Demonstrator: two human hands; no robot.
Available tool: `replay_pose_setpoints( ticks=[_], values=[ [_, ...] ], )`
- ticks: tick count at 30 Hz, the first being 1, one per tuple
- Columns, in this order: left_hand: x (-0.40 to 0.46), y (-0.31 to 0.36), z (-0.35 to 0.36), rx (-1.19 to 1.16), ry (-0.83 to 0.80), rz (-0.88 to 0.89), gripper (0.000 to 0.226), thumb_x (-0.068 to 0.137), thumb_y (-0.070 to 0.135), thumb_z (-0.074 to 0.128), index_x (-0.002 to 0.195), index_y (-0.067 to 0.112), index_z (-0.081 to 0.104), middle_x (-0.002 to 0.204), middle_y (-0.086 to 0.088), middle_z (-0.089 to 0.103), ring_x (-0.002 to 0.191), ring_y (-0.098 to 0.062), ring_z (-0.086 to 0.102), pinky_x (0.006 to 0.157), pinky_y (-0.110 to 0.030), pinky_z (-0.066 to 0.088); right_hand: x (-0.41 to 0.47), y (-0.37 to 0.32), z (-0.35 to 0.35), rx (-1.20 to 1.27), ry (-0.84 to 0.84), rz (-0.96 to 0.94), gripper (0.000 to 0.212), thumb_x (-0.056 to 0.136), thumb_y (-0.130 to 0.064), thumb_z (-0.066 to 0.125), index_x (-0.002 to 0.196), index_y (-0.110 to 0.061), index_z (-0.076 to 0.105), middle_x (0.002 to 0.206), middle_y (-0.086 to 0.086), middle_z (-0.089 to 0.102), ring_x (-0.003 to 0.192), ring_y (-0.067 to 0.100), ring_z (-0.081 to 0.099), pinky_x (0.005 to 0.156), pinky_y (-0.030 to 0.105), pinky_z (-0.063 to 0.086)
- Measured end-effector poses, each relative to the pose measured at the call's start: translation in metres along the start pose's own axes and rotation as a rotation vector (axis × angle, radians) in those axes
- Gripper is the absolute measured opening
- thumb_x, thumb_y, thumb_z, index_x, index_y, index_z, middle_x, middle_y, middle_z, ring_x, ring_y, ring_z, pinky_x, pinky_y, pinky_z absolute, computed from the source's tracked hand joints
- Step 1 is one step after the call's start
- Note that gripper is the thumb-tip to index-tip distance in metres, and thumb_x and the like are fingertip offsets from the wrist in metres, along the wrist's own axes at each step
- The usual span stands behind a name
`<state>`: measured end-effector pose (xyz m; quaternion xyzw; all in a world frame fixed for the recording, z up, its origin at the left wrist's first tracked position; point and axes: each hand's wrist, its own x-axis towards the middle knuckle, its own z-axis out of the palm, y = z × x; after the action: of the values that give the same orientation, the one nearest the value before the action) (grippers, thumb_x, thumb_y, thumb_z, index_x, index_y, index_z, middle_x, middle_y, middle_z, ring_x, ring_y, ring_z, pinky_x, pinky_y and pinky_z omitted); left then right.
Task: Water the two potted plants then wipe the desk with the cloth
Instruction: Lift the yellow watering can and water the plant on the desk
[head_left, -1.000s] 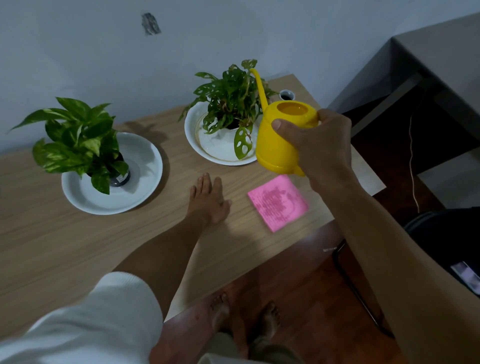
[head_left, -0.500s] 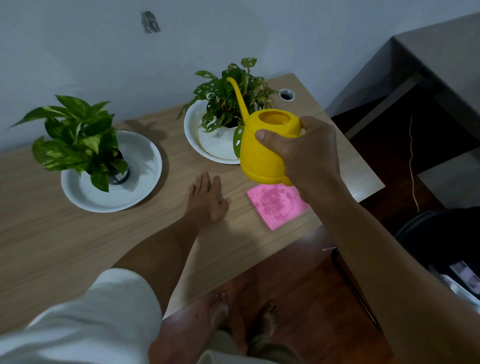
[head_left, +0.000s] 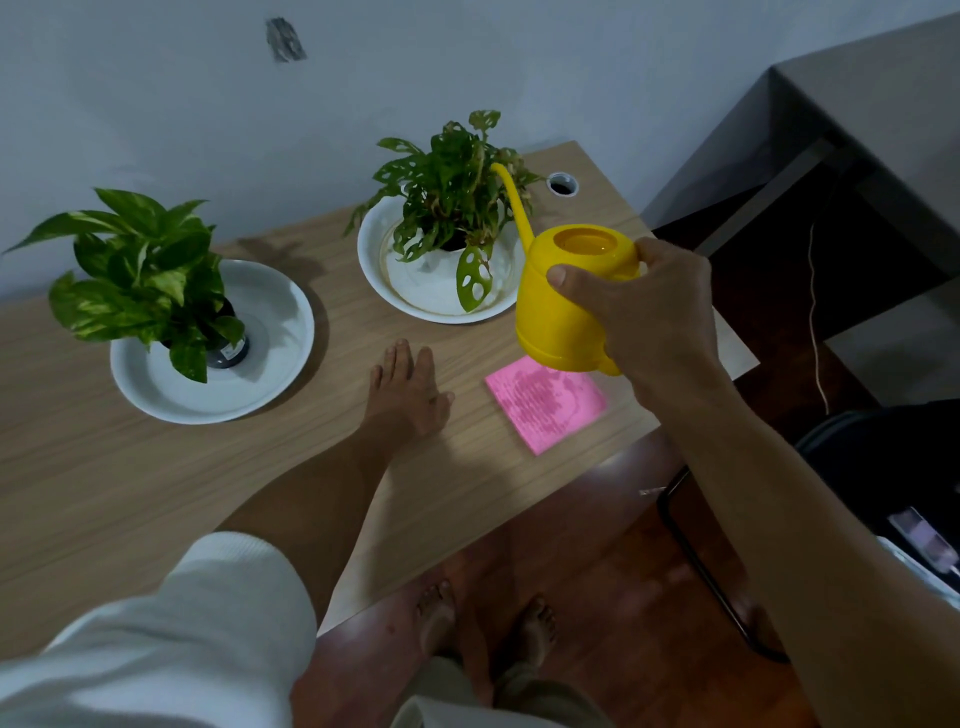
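A wooden desk (head_left: 130, 493) stands against a pale wall. Two potted plants sit in white dishes: the left plant (head_left: 140, 280) and the right plant (head_left: 452, 197). The pink cloth (head_left: 545, 402) lies flat near the front edge. The right hand (head_left: 649, 317) grips the yellow watering can (head_left: 566, 301), its spout among the right plant's leaves. The left hand (head_left: 410, 397) rests open, flat on the desk. Good practice: tilt slowly and aim at the soil, so runoff stays within the dish.
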<state>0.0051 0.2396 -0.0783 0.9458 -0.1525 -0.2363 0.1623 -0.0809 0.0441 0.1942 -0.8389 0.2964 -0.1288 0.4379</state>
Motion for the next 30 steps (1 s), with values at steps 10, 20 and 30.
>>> replay_pose_setpoints(
  ticks=[10, 20, 30],
  values=[
    [0.001, 0.002, -0.004, 0.004, -0.030, -0.014, 0.086, 0.099, 0.059, 0.044, 0.165, 0.022, 0.003, 0.171, -0.016, -0.015, 0.159, -0.032, -0.015, 0.128, -0.051, -0.002, 0.009, -0.020, 0.006, 0.043, 0.019, -0.028, 0.055, 0.072, -0.052, 0.091, 0.108, -0.015, 0.071, 0.096, -0.007, 0.068, 0.085, 0.008, 0.067, 0.076, 0.043, 0.064],
    [0.001, 0.000, -0.003, -0.011, -0.033, -0.011, 0.087, 0.099, 0.060, 0.044, 0.165, 0.022, 0.003, 0.172, -0.016, -0.015, 0.159, -0.032, -0.015, 0.128, -0.051, -0.003, 0.001, -0.019, 0.016, 0.030, -0.055, -0.083, 0.049, 0.074, -0.050, 0.091, 0.103, -0.016, 0.071, 0.087, -0.014, 0.064, 0.078, 0.002, 0.062, 0.062, 0.027, 0.054],
    [0.001, 0.000, 0.001, -0.005, -0.004, -0.002, 0.086, 0.099, 0.058, 0.046, 0.165, 0.021, 0.005, 0.172, -0.017, -0.012, 0.159, -0.034, -0.012, 0.127, -0.053, -0.001, -0.007, 0.001, 0.008, 0.012, -0.084, -0.042, 0.053, 0.073, -0.049, 0.091, 0.105, -0.012, 0.071, 0.090, -0.010, 0.066, 0.078, 0.003, 0.061, 0.068, 0.031, 0.057]
  ],
)
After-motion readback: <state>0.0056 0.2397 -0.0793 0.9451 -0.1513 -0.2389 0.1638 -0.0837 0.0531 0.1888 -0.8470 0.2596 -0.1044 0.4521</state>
